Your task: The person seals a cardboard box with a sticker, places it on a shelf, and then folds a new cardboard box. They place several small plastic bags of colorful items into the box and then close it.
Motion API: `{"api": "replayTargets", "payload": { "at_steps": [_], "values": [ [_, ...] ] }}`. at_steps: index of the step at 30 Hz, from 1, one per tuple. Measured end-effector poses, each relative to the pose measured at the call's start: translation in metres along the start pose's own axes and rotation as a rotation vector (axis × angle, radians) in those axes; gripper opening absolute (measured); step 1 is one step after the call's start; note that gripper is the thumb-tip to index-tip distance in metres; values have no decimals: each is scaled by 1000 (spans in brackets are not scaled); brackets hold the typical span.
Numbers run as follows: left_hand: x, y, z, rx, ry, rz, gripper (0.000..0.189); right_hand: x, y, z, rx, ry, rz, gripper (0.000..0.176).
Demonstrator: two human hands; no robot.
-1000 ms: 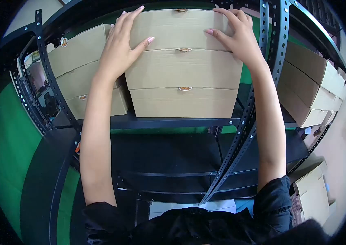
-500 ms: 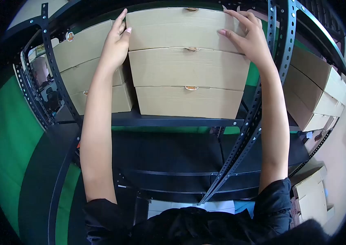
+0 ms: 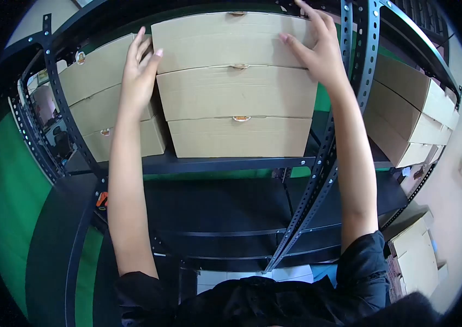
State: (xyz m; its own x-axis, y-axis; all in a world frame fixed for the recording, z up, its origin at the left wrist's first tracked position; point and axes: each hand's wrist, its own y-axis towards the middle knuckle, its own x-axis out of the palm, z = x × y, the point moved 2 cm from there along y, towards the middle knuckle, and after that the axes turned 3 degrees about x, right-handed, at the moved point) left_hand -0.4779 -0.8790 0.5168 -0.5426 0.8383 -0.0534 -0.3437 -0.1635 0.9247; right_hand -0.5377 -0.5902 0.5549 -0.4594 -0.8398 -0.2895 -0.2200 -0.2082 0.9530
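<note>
Three flat brown cardboard boxes stand stacked on a black metal shelf: a top box (image 3: 225,43), a middle box (image 3: 236,92) and a bottom box (image 3: 242,137). My left hand (image 3: 139,73) is raised beside the top box's left end, fingers apart and holding nothing. At the right end of the same box is my right hand (image 3: 318,49), its thumb over the front face and its fingers spread near the upper edge. Whether either hand touches the cardboard is hard to tell.
Another box stack (image 3: 105,98) stands to the left and a third (image 3: 411,117) to the right, behind a perforated metal post (image 3: 364,60). Lower down runs a black shelf (image 3: 214,204). Folded cardboard (image 3: 416,256) leans at the lower right.
The view has shifted, so the stacks appear farther left. My left hand has come slightly away from the box's left end, and my right hand's fingers are more raised and spread.
</note>
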Motion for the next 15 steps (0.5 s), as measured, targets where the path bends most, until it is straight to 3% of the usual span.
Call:
{"api": "replayTargets", "payload": {
  "at_steps": [2,6,10,11,15],
  "values": [
    [6,-14,-10,-18,-44,38,67,13,-9,15,-185,-41,406,51],
    [21,-37,-31,-121,-3,11,68,28,-33,40,84,107,363,47],
    [28,-40,-43,-76,-64,-6,64,42,-54,45,434,304,201,57],
    [28,-41,-45,-85,-73,-8,65,45,-53,45,369,347,211,59],
    [28,-42,-58,-137,-104,-17,66,41,-57,42,415,368,191,59]
  ]
}}
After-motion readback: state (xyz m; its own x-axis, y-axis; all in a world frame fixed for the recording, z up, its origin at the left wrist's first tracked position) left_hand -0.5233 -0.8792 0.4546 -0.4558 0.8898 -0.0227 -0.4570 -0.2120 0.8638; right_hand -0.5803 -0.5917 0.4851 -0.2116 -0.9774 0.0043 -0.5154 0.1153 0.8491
